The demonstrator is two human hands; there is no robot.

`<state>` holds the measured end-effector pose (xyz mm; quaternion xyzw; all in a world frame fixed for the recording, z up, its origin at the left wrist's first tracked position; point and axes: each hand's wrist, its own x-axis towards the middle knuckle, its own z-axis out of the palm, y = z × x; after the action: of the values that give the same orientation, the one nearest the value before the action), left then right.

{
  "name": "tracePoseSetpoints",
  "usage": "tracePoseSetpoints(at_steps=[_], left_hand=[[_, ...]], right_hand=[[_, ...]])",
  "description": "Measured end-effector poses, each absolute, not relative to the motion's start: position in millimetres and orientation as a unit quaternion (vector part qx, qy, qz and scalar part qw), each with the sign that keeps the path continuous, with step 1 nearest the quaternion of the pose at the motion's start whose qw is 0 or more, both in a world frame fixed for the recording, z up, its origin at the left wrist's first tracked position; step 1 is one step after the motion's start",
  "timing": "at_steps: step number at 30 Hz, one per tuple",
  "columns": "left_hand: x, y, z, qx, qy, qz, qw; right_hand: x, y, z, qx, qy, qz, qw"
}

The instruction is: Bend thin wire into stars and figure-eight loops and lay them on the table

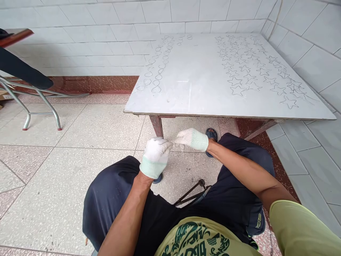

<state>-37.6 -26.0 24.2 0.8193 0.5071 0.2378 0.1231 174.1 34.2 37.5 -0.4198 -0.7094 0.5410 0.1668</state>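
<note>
Both hands wear white work gloves with pale green cuffs. My left hand (pixel 156 156) is closed in a pinch above the gap between my knees. Its fingertips meet those of my right hand (pixel 188 138), which is also closed. Whatever lies between the fingers is too small and hidden to make out. Beyond the hands stands a white-topped table (pixel 197 85). Several thin wire stars (pixel 237 89) cover its right side. Along the left side lie several wire loops shaped like figure eights (pixel 156 86), in rough rows.
White tiled walls (pixel 119 39) meet at the table's back right corner. A folding stool with metal legs (pixel 42 103) stands at the left, a person's dark-clothed leg (pixel 23 67) beside it. Below my hands is speckled floor (pixel 93 131) with a dark metal frame (pixel 190 193) between my legs.
</note>
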Motion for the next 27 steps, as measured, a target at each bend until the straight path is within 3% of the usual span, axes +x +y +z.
tracePoseSetpoints(at_steps=[7,14,27], left_hand=[[-29.6,-37.9,18.7,0.633,0.672,0.380,0.046],[-24.9,-25.8,8.7,0.595,0.697,0.320,0.241],[-21.9,-22.4,-18.1,0.495,0.660,0.400,0.399]], right_hand=[[175.4,37.1,37.8,-0.433,-0.699,0.528,0.214],[172.3,36.7,32.6,-0.444,-0.687,0.531,0.221],[158.6,36.1,15.7,-0.482,-0.659,0.542,0.198]])
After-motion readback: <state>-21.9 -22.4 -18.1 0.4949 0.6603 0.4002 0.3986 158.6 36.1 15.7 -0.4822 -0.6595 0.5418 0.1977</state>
